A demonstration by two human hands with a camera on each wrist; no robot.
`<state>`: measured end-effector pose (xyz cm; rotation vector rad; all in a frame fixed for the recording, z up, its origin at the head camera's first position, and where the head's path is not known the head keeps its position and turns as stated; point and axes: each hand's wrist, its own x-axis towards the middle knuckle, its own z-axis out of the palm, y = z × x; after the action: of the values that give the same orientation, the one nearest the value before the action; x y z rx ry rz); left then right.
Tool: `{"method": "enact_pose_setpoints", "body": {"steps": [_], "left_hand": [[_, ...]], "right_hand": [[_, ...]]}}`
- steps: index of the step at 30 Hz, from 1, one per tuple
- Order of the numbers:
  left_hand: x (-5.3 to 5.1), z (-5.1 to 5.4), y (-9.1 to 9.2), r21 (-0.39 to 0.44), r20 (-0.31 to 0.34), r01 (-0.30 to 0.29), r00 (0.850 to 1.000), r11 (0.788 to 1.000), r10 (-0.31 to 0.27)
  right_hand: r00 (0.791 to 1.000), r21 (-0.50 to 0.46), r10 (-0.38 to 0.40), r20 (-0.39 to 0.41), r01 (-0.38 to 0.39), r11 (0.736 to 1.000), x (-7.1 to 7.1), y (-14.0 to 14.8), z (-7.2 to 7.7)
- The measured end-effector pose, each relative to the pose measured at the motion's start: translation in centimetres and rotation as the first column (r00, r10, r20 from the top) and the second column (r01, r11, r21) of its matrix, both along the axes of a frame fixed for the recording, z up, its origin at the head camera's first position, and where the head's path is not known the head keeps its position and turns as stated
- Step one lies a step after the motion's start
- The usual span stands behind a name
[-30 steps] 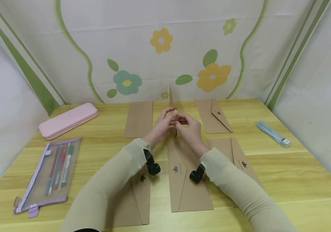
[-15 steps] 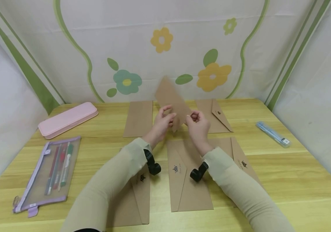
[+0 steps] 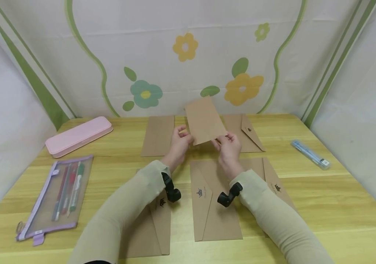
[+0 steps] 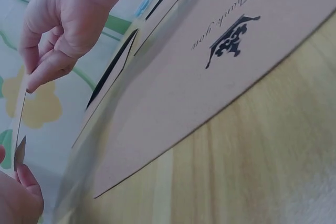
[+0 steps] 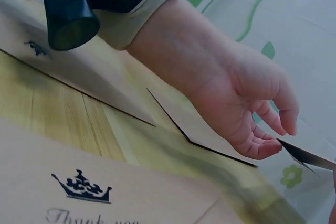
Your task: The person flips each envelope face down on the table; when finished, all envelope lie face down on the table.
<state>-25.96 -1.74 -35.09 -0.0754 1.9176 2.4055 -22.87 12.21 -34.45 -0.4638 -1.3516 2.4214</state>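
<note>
A brown paper envelope [image 3: 205, 120] is held up off the table, its plain side tilted toward the head camera. My left hand [image 3: 179, 145] pinches its lower left corner. At the lower right corner, my right hand [image 3: 230, 148] grips the edge between thumb and fingers. From the left wrist view the envelope [image 4: 20, 109] appears edge-on, with the right hand [image 4: 68, 24] on it and a pointed flap [image 4: 20, 153] standing away from its far side. In the right wrist view the left hand [image 5: 236, 87] meets the corner of the thin envelope [image 5: 310, 157].
Several more envelopes lie flat: back left [image 3: 157, 136], back right [image 3: 237, 134], front left [image 3: 145, 231], front middle [image 3: 221, 216] and front right [image 3: 255, 167]. A pink case [image 3: 79, 136] and a mesh pen pouch [image 3: 49, 212] are left, a clear blue pack [image 3: 310, 153] right.
The envelope has turned from edge-on to showing its plain face. My hands have moved apart, the left slightly left and the right to the right.
</note>
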Motion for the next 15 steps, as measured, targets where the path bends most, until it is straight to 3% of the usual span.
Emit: {"method": "enact_pose_setpoints", "body": {"steps": [8,11,15], "left_hand": [[-0.06,-0.35,0.11,0.036,0.011,0.011,1.0,0.999,-0.012],[-0.11,-0.39,0.0,0.033,0.014,0.013,1.0,0.999,-0.013],[-0.36,-0.4,-0.42,0.024,0.012,0.007,1.0,1.0,-0.007]], "right_hand": [[0.997,-0.123,0.051,0.05,-0.045,0.991,0.18,0.27,-0.6],[0.996,-0.104,0.072,0.056,-0.065,0.992,0.28,0.39,-0.77],[0.984,0.008,0.156,0.089,-0.157,0.988,0.46,0.92,-0.84]]}}
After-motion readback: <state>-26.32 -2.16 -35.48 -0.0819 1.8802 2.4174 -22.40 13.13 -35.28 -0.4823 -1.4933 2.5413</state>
